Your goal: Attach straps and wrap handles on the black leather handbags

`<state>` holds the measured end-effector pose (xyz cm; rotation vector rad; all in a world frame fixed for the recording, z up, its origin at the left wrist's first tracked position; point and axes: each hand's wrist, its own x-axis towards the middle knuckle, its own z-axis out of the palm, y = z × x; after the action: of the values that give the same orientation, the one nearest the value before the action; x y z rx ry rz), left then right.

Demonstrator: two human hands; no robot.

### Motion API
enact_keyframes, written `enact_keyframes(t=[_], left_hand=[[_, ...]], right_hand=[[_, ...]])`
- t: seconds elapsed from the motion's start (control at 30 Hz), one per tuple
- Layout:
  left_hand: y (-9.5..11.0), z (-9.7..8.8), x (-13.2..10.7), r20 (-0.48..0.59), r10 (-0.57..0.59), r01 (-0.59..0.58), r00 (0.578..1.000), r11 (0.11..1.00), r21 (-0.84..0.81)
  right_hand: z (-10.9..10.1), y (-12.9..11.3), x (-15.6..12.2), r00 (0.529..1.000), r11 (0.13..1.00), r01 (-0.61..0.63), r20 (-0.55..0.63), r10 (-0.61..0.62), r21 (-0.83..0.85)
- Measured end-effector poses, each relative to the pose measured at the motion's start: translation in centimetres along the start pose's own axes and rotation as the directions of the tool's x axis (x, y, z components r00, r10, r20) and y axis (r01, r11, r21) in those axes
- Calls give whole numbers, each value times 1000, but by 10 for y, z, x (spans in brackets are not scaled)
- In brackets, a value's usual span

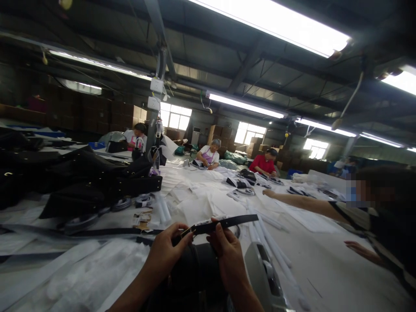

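Note:
A black strap [238, 220] with small holes is stretched between my two hands. My left hand [172, 242] pinches it near a metal buckle [190, 229]. My right hand [227, 247] grips it farther along, thumb on top, and its free end sticks out to the right. Below the strap, close to my body, is a dark bag-like item [198, 268], partly hidden by my hands and in shadow. A grey tape dispenser [261, 268] stands just right of my right hand.
Black bags [84, 182] are heaped at the left, and clear plastic wrap [94, 268] lies at front left. White sheets [191, 199] cover the table's middle. At right, a co-worker's arm [302, 204] reaches over the table. Several people work farther back.

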<state>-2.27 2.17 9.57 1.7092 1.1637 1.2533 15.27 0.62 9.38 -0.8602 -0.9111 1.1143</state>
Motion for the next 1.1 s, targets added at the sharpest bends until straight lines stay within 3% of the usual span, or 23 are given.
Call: enact_keyframes(t=[0.17,0.3,0.37,0.47,0.53,0.6,0.67,0.7,0.87,0.9,0.97,1.03,1.1], left_hand=[[-1,-1,0,11,-14,15,1000,1000,-15],[0,0,-1,-48,48,-44,998,996,79],[4,0,-2,-72,111,-101,991,987,127],[7,-6,0,-105,130,-119,986,987,108],[4,-13,2,-197,55,-57,979,998,-6],[-3,-23,4,-298,-71,13,952,982,-191],[-11,-34,5,-332,-205,78,921,930,-359],[-14,-38,5,-320,-275,123,907,898,-423],[-23,-53,4,-105,-583,403,806,670,-624],[-25,-55,5,-66,-607,449,792,653,-610],[-27,-64,8,-43,-619,530,784,704,-474],[-24,-77,13,-80,-605,587,793,792,-167],[-10,-87,17,-157,-512,535,845,806,253]], right_hand=[[-3,-9,2,999,1000,13,45,-13,-19],[11,-23,3,985,953,127,148,-89,-274],[23,-35,3,954,918,202,279,-106,-341],[33,-56,9,874,917,293,464,-143,-271],[27,-67,15,891,889,371,372,-259,-269],[8,-70,21,906,838,421,115,-408,-348],[-20,-63,23,877,814,385,-102,-469,-434],[-35,-55,22,872,811,348,-155,-464,-470],[-92,-7,10,963,827,152,-108,-247,-541],[-99,1,8,973,837,132,-90,-211,-531],[-108,12,6,984,852,119,-56,-171,-511],[-114,18,7,988,860,128,-13,-154,-494],[-118,20,9,988,865,149,31,-153,-480]])
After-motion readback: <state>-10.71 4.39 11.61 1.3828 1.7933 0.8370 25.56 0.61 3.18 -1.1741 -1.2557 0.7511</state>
